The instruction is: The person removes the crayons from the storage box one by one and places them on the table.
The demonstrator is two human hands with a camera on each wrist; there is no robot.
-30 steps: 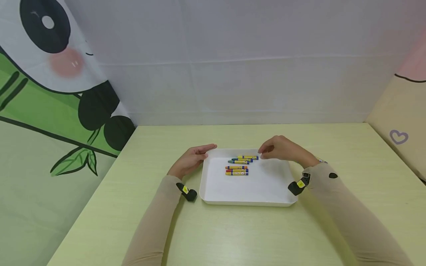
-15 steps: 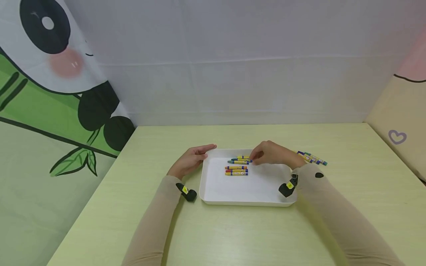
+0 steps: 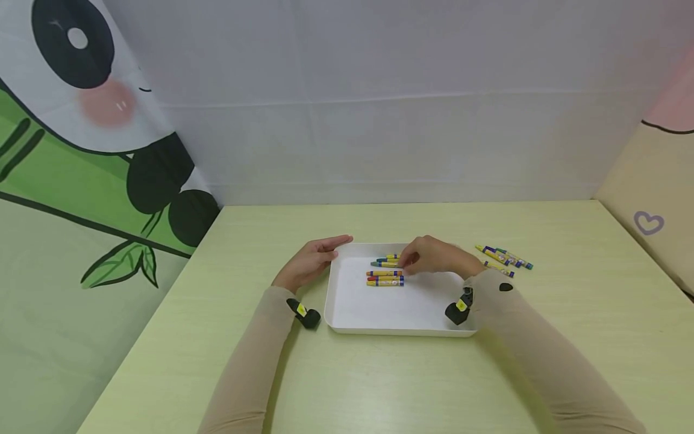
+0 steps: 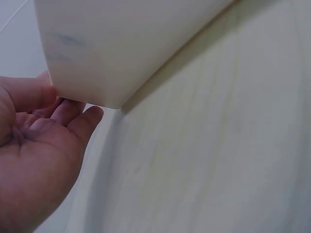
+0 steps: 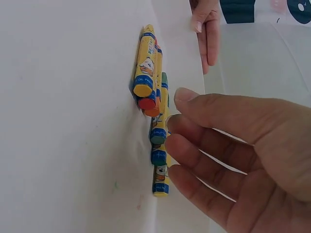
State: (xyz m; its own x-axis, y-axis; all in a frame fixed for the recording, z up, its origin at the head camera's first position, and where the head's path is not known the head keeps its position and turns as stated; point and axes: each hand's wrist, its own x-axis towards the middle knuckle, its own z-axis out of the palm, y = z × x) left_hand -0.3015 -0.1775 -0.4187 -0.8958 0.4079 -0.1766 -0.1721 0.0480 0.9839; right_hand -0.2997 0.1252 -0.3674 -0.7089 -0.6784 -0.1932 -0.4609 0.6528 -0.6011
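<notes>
Looks like the lining-up step: six crayons (image 3: 385,278) lie in the tray (image 3: 423,313), two batches of three. Right grip (image 3: 434,256) is relaxed beside the far batch's ends — holding nothing I can see. Left grip (image 3: 305,262) pinches the tray's corner. Next probably wants a light nudge — other crayons (image 3: 505,259) sit on the surface (image 3: 374,386).

Beneath the grip spreads a pale yellow-green table with a faint wood grain (image 3: 390,386). Beyond the grip hangs a creased, light grey fabric backdrop (image 3: 379,132). Far to the grip's left, a white-and-green printed cloth panel (image 3: 49,337) shows a large black oval eye (image 3: 62,57), a round pink cheek (image 3: 106,105) and green leaves (image 3: 121,265). Far to its right, a cream panel (image 3: 645,175) bears a purple heart outline (image 3: 649,223).
</notes>
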